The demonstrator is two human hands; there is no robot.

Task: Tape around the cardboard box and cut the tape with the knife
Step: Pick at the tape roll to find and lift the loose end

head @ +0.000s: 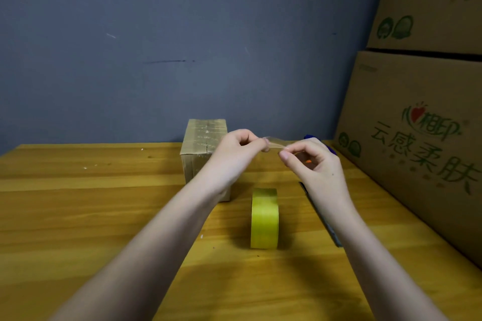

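Observation:
A small cardboard box [202,143] stands on the wooden table [91,203], with clear tape across its top. A yellow tape roll [264,217] stands on edge in front of it. My left hand [238,150] and my right hand [317,164] are raised above the table, each pinching one end of a short clear tape piece [273,144] stretched between them. A dark knife [322,216] lies on the table under my right forearm, partly hidden. A blue object [331,150] peeks out behind my right hand.
Two large printed cardboard cartons [417,125] are stacked along the table's right side. A blue-grey wall [182,47] closes off the back of the table.

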